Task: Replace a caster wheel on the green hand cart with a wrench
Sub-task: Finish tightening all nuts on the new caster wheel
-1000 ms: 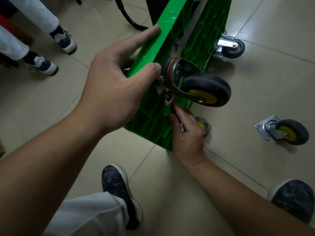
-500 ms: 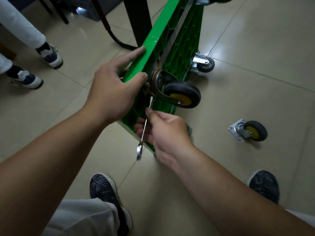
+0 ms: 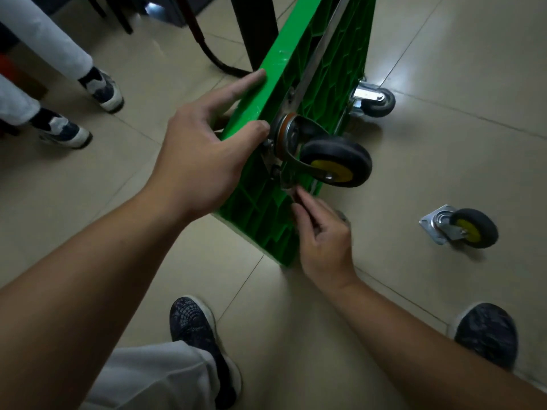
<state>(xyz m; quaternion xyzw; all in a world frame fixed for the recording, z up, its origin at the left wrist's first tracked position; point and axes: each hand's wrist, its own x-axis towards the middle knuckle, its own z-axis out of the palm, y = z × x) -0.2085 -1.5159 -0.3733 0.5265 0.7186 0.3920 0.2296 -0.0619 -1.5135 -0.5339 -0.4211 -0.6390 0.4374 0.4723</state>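
The green hand cart (image 3: 266, 208) stands on its side on the tiled floor, ribbed underside facing right. A caster (image 3: 334, 165) with a black tyre and yellow hub sticks out from its mounting plate. My left hand (image 3: 204, 155) grips the cart's edge, thumb pressed beside the caster plate. My right hand (image 3: 322, 238) sits just below the caster, fingers closed on a thin metal wrench (image 3: 296, 196); only a short blurred piece shows at the plate's lower bolt. A loose caster (image 3: 461, 227) lies on the floor to the right.
Another mounted caster (image 3: 374, 100) rests on the floor further back. My two dark shoes (image 3: 195, 329) (image 3: 485, 332) flank the cart. Another person's legs and sneakers (image 3: 103, 90) stand at the upper left. A dark post (image 3: 257, 31) and a curved strap (image 3: 213, 57) are behind the cart.
My right hand swung the wrench out to the lower left, then back up under the caster plate. The left hand has kept its grip on the cart edge.
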